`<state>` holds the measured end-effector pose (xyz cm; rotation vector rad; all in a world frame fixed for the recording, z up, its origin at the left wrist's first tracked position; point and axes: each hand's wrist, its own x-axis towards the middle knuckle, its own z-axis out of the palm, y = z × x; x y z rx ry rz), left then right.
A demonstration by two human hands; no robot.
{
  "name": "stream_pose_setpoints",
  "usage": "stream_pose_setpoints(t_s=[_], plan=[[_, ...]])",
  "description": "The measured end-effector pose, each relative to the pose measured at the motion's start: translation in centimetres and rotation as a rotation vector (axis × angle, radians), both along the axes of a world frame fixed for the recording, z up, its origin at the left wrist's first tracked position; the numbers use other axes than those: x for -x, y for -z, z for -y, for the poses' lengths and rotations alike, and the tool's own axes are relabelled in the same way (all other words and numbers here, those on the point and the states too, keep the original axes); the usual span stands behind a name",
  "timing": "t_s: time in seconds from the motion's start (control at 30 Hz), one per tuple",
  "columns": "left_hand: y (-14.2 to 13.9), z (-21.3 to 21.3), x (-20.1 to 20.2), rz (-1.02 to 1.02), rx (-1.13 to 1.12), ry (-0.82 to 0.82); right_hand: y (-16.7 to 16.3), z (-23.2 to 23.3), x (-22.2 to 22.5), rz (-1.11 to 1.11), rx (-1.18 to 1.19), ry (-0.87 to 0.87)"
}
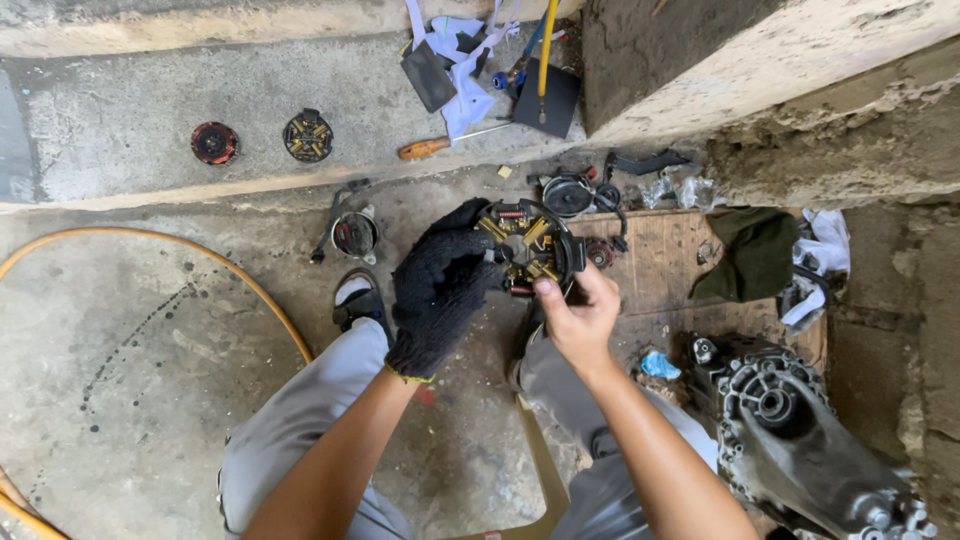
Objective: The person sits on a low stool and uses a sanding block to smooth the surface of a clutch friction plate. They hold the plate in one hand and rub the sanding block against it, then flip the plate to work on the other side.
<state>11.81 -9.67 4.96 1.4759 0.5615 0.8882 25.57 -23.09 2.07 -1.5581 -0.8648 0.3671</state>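
My left hand, in a black knit glove, grips the left side of a round black brush-holder plate with copper parts. My bare right hand pinches the same plate at its lower right rim, thumb on top. The plate is held up in front of me, above my knees and the concrete floor.
A grey metal motor housing lies at lower right. A wooden board holds small parts, with a dark green rag on its right end. On the ledge behind lie two round parts, a screwdriver and tools. An orange hose curves at left.
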Motion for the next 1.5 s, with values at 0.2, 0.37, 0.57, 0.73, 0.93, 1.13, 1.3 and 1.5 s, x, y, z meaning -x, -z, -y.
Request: stream_pose_setpoints(t_s=[0.2,0.37,0.57,0.73,0.93,1.13,1.3,1.5], plan=[[1.1,0.0,-0.2,0.005,0.079,0.038,-0.5,0.2,-0.3,-0.017,-0.002,-0.013],[1.2,0.0,-0.2,0.057,0.133,0.097,-1.0,0.4,-0.6,-0.043,0.01,-0.009],[-0.3,-0.4,-0.2,0.008,-0.085,0.124,-0.7,0.7,-1.1,-0.035,0.022,-0.01],[-1.5,-0.4,-0.4,-0.057,-0.26,0.041,-0.5,0.7,-1.1,0.001,0.015,-0.016],[-2.1,-0.4,-0.2,-0.124,-0.249,0.012,-0.4,0.6,-0.9,0.014,0.02,-0.043],[-2.1,-0.8,0.0,-0.108,-0.295,0.017,-0.2,0.5,-0.9,0.025,0.009,-0.038],[-1.8,-1.0,0.0,-0.081,-0.276,0.048,0.0,0.7,-1.2,0.016,0.007,-0.055],[-1.7,-1.1,0.4,-0.092,-0.274,0.079,0.1,0.9,-1.3,0.002,0.019,-0.051]])
